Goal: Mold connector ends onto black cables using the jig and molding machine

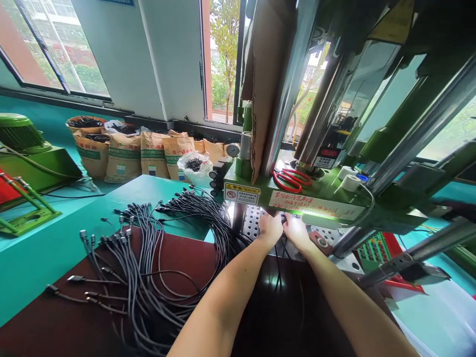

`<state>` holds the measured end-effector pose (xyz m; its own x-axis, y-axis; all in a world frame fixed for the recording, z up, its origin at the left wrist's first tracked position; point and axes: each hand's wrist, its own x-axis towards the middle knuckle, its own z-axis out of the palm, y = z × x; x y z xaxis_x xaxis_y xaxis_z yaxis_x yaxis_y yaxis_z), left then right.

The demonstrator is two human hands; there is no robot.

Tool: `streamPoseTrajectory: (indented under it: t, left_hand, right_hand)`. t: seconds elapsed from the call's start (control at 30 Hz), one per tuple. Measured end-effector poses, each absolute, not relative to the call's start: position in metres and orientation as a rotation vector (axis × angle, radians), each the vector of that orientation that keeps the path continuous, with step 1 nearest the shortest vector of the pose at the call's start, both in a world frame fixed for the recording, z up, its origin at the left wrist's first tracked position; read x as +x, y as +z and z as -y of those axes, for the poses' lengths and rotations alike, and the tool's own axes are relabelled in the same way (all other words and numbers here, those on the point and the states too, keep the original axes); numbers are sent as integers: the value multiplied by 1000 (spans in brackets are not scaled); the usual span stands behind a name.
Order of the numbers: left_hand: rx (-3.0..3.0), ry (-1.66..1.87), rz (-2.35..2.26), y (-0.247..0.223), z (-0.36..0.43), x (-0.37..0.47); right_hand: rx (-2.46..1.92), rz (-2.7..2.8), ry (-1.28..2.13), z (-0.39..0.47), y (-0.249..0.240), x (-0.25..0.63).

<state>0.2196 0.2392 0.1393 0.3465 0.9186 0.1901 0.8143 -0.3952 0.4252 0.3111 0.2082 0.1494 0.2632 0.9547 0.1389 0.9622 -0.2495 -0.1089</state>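
Both my hands reach in under the green press at the perforated metal plate [253, 221]. My left hand [270, 228] is closed, its fingertips partly hidden at the press edge. Close beside it, my right hand [296, 230] is closed too, fingers pointing inward. A small dark piece shows between them. Thin black cables [278, 270] run down from the hands over the dark brown tabletop [267, 297]. The hands look closed on these cables, though the held ends are largely hidden.
Bundles of black cables with connectors [130, 258] lie left on the brown board. More cables [197, 206] spread on the green table. The press [316, 198] has thick columns, a warning label [241, 193] and red tubing [292, 179]. Filled sacks [154, 153] line the wall; a button panel [375, 253] stands right.
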Motion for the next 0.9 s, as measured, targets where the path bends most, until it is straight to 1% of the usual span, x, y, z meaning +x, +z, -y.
streamPoseTrajectory:
  t: [0.33, 0.57, 0.63, 0.73, 0.83, 0.9]
  left_hand:
    - [2388, 527, -1517, 145, -242, 219]
    - [2562, 482, -1392, 173, -212, 197]
    - [2635, 358, -1321, 181, -192, 179]
    - [2699, 38, -1134, 188, -156, 145]
    - [2703, -253, -961, 186, -126, 118]
    - [2675, -329, -914, 180, -114, 109]
  right_hand:
    - [-2369, 1863, -92, -212, 146, 311]
    - [-2344, 1879, -104, -209, 150, 309]
    - [-2361, 1870, -93, -209, 151, 308]
    - [-2390, 1861, -48, -209, 152, 308]
    - [-2401, 1855, -17, -210, 153, 308]
    - [-2407, 1854, -2, -209, 153, 308]
